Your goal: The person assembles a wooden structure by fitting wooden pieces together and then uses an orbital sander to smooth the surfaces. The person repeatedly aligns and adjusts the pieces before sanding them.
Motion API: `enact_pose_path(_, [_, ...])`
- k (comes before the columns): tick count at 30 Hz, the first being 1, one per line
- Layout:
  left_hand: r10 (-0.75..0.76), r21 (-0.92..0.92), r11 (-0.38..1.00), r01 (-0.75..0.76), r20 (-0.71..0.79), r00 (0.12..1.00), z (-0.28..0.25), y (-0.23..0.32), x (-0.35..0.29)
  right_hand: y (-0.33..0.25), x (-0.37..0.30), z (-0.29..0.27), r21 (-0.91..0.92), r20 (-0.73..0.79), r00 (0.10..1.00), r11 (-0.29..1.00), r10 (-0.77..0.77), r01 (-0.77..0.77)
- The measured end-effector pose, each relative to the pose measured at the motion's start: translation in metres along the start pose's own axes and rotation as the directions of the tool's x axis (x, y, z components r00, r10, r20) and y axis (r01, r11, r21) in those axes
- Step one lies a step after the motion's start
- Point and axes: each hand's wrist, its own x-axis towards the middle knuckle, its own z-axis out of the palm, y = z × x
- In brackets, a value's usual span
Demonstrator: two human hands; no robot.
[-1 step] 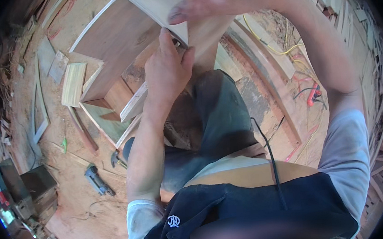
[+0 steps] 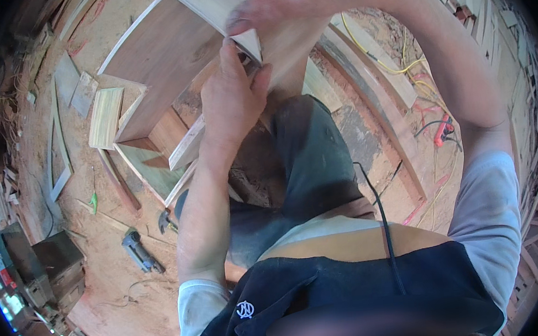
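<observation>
A wooden cabinet frame (image 2: 168, 42), built of brown panels with pale edges, stands tilted in front of my knees. My left hand (image 2: 230, 101) is closed around a corner of a pale narrow board (image 2: 209, 0) on it, with thumb and forefinger on either side of the corner. Over the same board reaches my right hand (image 2: 296, 5), its thumb pressed on the board close to my left forefinger. The right hand's other fingers are blurred and partly cut off at the top edge. A small dark gap shows under the corner between the left fingers.
To the left on the dusty floor lie a blue-grey power tool (image 2: 140, 251), a hammer (image 2: 166, 222) and a striped wood block (image 2: 106, 118). Long planks (image 2: 379, 113) and a yellow cable (image 2: 395, 72) lie at the right. A red tool (image 2: 443, 130) is beyond them.
My right hand has slid slightly left along the board, its thumb nearer my left forefinger. My left hand keeps its hold almost in place.
</observation>
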Motion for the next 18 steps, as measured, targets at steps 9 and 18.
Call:
enact_pose_path(9, [-0.157,-0.074,0.984,0.16,0.047,0.986,0.001,0.006,0.009,-0.016,0.01,-0.004,-0.079,0.089,0.983,0.985,0.159,-0.152])
enact_pose_path(18, [-0.218,-0.526,0.822,0.221,0.069,0.974,-0.011,-0.001,0.019,-0.012,0.022,-0.001,-0.027,0.049,0.996,0.997,0.072,-0.071])
